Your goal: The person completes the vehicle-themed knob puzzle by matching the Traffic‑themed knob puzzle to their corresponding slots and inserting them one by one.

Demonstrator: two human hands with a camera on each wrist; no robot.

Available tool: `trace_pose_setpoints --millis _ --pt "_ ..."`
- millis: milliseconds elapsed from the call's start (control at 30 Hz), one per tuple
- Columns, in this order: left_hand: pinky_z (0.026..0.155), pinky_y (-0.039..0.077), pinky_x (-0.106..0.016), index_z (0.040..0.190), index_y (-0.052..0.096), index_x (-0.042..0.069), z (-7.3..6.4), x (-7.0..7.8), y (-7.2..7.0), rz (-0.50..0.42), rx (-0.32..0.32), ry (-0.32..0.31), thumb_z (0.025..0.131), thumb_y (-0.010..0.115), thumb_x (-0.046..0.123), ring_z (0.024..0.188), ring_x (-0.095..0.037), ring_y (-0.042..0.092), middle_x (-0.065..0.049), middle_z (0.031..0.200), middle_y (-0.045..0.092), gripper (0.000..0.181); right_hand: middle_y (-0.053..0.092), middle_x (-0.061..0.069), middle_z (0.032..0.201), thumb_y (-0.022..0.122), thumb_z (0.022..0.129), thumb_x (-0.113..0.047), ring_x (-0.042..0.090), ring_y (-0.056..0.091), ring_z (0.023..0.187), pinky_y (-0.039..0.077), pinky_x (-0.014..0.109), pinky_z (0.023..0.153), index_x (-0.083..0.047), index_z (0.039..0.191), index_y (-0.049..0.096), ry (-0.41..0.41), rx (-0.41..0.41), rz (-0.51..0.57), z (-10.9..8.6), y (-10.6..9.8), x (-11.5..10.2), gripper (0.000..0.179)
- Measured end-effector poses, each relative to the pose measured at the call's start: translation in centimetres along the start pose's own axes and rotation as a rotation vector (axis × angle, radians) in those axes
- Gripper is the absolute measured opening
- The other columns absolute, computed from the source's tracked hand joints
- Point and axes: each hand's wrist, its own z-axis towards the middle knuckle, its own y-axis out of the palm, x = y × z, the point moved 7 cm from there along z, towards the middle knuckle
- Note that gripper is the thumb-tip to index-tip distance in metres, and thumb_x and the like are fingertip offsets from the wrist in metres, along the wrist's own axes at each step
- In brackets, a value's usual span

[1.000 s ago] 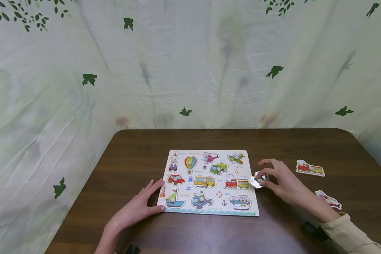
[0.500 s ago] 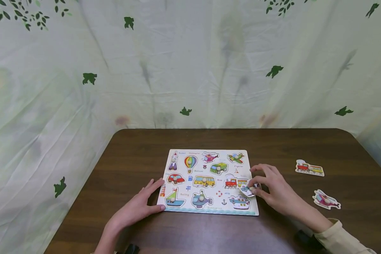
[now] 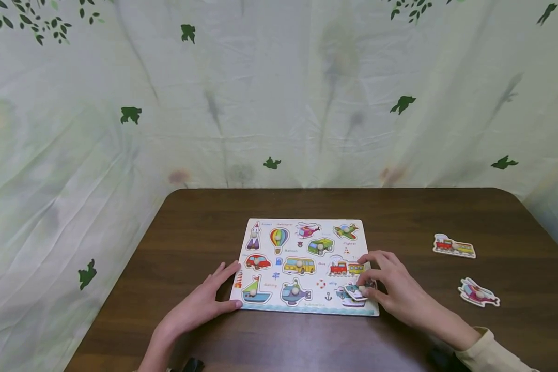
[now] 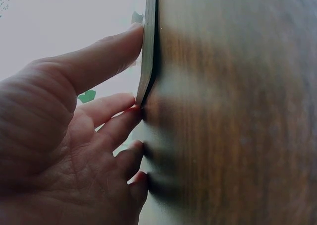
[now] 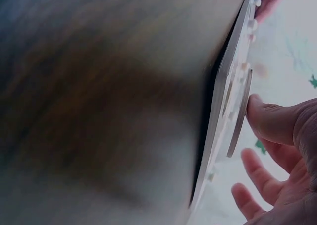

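Note:
A white peg puzzle board (image 3: 266, 243) with vehicle pictures lies on the table. My left hand (image 3: 202, 299) touches its lower left corner, thumb on the near edge and fingers along the side; the left wrist view shows the thumb against the board's edge (image 4: 148, 46). My right hand (image 3: 395, 289) pinches a ship puzzle piece (image 3: 353, 292) with thumb and fingers. Tilted, this piece overlaps the ship picture (image 3: 353, 304) at the board's lower right. The right wrist view shows the piece (image 5: 241, 116) edge-on, close over the board, with the other fingers spread.
A train piece (image 3: 453, 246) and a helicopter piece (image 3: 479, 293) lie on the brown table (image 3: 414, 212) right of the board. Several knobbed pieces, such as the bus (image 3: 299, 265) and the submarine (image 3: 295, 295), sit in the board. A patterned cloth (image 3: 279, 103) hangs behind.
My right hand has carried the ship piece from the board's right edge leftward and nearer, over the ship picture. The helicopter piece has come fully into view. My left hand has stayed put.

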Motion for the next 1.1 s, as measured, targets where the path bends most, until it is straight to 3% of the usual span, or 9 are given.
trace_pose_setpoints --millis 500,700,867,1100 --pt "0.113 0.008 -0.066 0.154 0.035 0.024 0.1 0.0 0.1 0.008 -0.005 0.0 0.083 0.078 0.041 0.149 -0.036 0.007 -0.006 0.161 0.026 0.085 0.059 -0.003 0.114 0.086 0.074 -0.015 0.019 0.045 0.111 0.037 0.044 0.091 -0.028 0.083 0.072 -0.083 -0.084 -0.01 0.5 1.3 -1.2 0.021" --pt "0.112 0.008 -0.066 0.154 0.035 0.024 0.0 0.0 0.0 0.01 0.0 -0.005 0.083 0.078 0.042 0.148 -0.036 0.007 -0.008 0.16 0.026 0.085 0.06 -0.003 0.112 0.087 0.073 -0.016 0.018 0.048 0.107 0.04 0.043 0.088 -0.026 0.081 0.071 -0.191 -0.1 -0.033 1.1 1.5 -1.8 0.021" --pt "0.112 0.009 -0.067 0.154 0.036 0.025 0.1 -0.2 0.2 0.01 -0.001 -0.022 0.082 0.078 0.043 0.148 -0.037 0.007 -0.008 0.161 0.025 0.085 0.059 -0.003 0.114 0.086 0.074 -0.019 0.019 0.047 0.11 0.039 0.043 0.091 -0.027 0.081 0.07 -0.214 -0.131 -0.038 1.2 1.9 -1.8 0.02" --pt "0.112 0.01 -0.067 0.154 0.035 0.024 -0.1 0.3 -0.1 0.002 0.0 0.01 0.084 0.077 0.042 0.147 -0.041 0.007 -0.012 0.16 0.024 0.083 0.059 -0.003 0.118 0.087 0.074 -0.02 0.023 0.045 0.118 0.036 0.047 0.097 -0.031 0.082 0.071 -0.233 -0.148 -0.074 1.4 1.8 -1.6 0.021"
